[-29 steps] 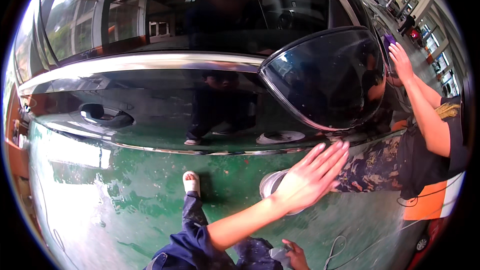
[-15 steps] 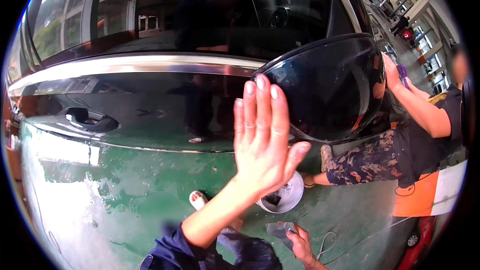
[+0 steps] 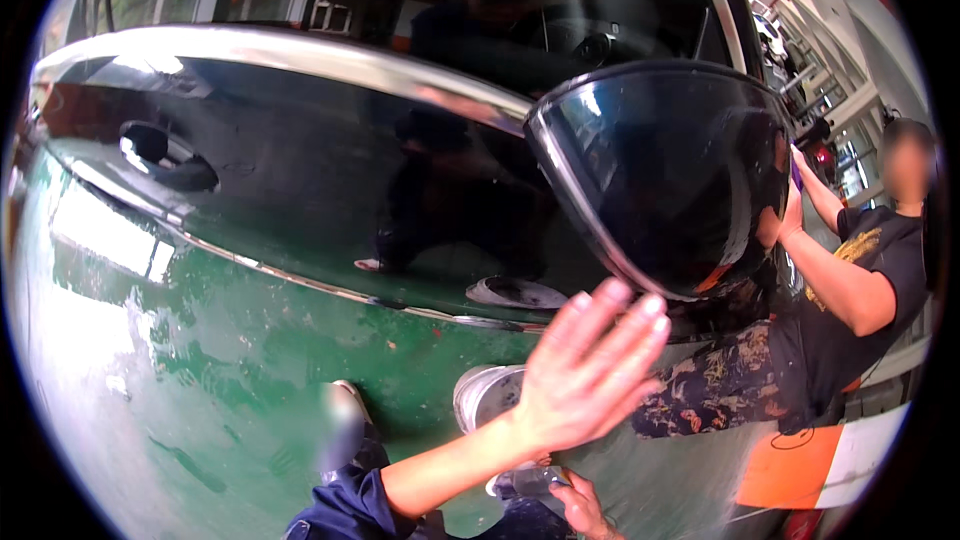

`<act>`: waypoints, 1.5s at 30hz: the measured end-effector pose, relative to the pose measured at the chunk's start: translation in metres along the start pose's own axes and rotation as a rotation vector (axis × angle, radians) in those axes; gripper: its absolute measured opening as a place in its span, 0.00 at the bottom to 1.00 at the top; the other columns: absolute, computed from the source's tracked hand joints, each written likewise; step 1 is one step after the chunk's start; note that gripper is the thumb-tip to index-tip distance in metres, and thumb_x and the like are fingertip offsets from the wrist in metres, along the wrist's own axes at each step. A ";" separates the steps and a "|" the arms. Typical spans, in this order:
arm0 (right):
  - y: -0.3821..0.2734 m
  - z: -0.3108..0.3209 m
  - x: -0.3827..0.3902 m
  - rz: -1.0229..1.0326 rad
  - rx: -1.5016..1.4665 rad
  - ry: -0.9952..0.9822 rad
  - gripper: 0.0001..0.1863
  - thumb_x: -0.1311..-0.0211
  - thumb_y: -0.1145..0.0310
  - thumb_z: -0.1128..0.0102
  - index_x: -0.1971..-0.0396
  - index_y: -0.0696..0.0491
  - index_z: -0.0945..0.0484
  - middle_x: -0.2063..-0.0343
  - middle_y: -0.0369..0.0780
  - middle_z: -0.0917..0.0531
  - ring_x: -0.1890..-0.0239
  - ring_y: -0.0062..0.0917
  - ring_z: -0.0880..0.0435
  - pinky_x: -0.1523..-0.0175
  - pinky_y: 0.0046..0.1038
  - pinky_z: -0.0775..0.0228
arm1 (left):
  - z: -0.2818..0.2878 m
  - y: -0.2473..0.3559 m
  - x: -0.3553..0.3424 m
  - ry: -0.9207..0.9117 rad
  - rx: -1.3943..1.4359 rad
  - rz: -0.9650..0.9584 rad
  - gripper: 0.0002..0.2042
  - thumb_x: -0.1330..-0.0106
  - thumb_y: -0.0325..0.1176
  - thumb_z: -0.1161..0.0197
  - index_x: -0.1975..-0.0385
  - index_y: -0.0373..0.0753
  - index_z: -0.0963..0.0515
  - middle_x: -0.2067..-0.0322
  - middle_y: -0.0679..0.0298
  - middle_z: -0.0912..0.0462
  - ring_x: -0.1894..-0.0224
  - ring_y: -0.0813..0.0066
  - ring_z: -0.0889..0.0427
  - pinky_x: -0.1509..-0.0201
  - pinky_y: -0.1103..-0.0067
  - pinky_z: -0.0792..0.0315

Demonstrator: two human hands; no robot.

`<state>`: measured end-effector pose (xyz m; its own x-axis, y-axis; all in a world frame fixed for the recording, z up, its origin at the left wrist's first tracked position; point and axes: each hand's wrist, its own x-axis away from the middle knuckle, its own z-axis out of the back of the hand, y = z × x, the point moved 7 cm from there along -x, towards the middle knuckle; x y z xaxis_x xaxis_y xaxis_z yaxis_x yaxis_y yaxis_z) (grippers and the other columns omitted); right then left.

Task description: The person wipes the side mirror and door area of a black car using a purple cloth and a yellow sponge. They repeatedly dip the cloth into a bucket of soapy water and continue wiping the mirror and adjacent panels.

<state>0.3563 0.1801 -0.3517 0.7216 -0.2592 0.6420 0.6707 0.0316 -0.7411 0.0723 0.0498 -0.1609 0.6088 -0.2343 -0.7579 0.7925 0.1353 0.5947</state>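
Observation:
My left hand (image 3: 585, 375) is raised in front of the car, palm down with its fingers stretched out and slightly blurred. Its fingertips overlap the lower edge of a black side mirror (image 3: 670, 180); whether they touch it I cannot tell. Lower down, my right hand (image 3: 585, 508) is closed on a thin grey flat sheet (image 3: 528, 483), whose kind is not clear. Behind the mirror stretches the glossy black car door (image 3: 310, 175), with a dark handle (image 3: 165, 155) and a bright trim strip (image 3: 300, 52) under the window.
A white bucket (image 3: 470, 402) stands on the wet green floor (image 3: 270, 340), partly behind my left hand. At right, another person (image 3: 850, 280) in dark clothes has both hands by the car beyond the mirror. An orange and white block (image 3: 800, 470) lies behind that person.
My left hand has dropped from beside the mirror's inner edge to below its lower rim. The view has shifted, and the mirror looks larger. My right hand still holds the grey sheet.

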 end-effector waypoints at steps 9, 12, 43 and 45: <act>-0.008 0.045 0.025 -0.174 0.127 -0.027 0.21 0.27 0.68 0.46 0.40 0.60 0.20 0.53 0.37 0.13 0.50 0.23 0.19 0.40 0.26 0.28 | 0.023 -0.104 -0.073 0.602 1.036 0.414 0.49 0.31 0.46 0.26 0.20 0.35 0.54 0.25 0.49 0.42 0.25 0.58 0.38 0.21 0.65 0.43; 0.001 0.053 0.018 -0.234 0.123 -0.058 0.22 0.27 0.67 0.46 0.39 0.62 0.21 0.50 0.38 0.14 0.47 0.24 0.19 0.38 0.26 0.29 | 0.014 -0.095 -0.080 0.650 1.259 0.375 0.45 0.26 0.45 0.31 0.21 0.33 0.54 0.29 0.54 0.35 0.29 0.67 0.34 0.23 0.70 0.43; 0.015 0.092 0.000 -0.217 0.044 -0.036 0.35 0.27 0.61 0.41 0.29 0.69 0.34 0.39 0.50 0.18 0.36 0.33 0.21 0.30 0.29 0.34 | -0.021 -0.058 -0.011 0.799 0.863 0.518 0.37 0.31 0.31 0.25 0.28 0.37 0.42 0.42 0.55 0.28 0.50 0.72 0.21 0.46 0.76 0.21; 0.001 0.092 0.000 -0.225 0.054 -0.032 0.32 0.27 0.62 0.42 0.31 0.69 0.31 0.40 0.49 0.17 0.38 0.33 0.20 0.31 0.29 0.33 | -0.037 -0.050 -0.015 0.793 0.885 0.563 0.32 0.35 0.27 0.23 0.37 0.38 0.37 0.49 0.61 0.27 0.53 0.77 0.24 0.45 0.80 0.25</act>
<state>0.3727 0.2687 -0.3350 0.5575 -0.2350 0.7962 0.8227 0.0281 -0.5677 0.0252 0.0828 -0.1889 0.9421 0.3128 -0.1208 0.3174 -0.7151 0.6228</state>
